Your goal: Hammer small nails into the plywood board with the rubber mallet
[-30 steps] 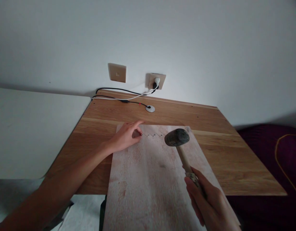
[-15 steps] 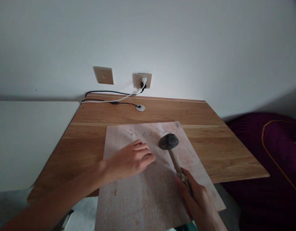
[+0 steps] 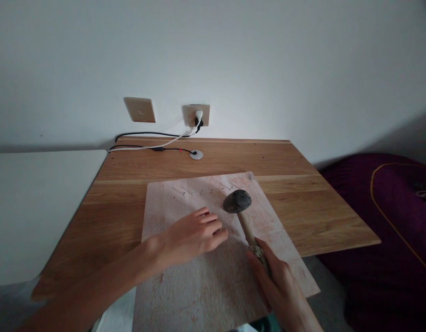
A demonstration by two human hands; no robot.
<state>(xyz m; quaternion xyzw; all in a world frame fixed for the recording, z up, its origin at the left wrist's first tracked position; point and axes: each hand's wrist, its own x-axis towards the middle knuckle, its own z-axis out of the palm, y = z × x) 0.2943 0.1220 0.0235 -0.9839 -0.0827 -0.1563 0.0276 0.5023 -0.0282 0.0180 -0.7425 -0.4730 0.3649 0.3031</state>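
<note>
My right hand [image 3: 282, 283] grips the handle of a rubber mallet [image 3: 238, 201], its black head tilted over the upper right of a pale wooden board [image 3: 185, 295]. Wrapping covers the handle near my fingers. Over the middle of the board, my left hand [image 3: 199, 233] is palm down with its fingers curled in. Whatever those fingers may hold is hidden. Beyond both hands, several thin nails [image 3: 192, 192] stand in a row near the board's far edge, some of them leaning. The mallet head is close to the right end of that row.
Under the board lies a wooden tabletop [image 3: 323, 214], with a white panel [image 3: 36, 207] at its left. Cables [image 3: 140, 147] run along the back to a wall socket [image 3: 198, 115] and a round grommet [image 3: 196, 155]. A purple covered thing [image 3: 358, 207] bulges at the right.
My left hand has shifted right and slightly towards me over the board, and its fingers look more curled. The mallet stays nearly still over the board. The whole view has shifted a little.
</note>
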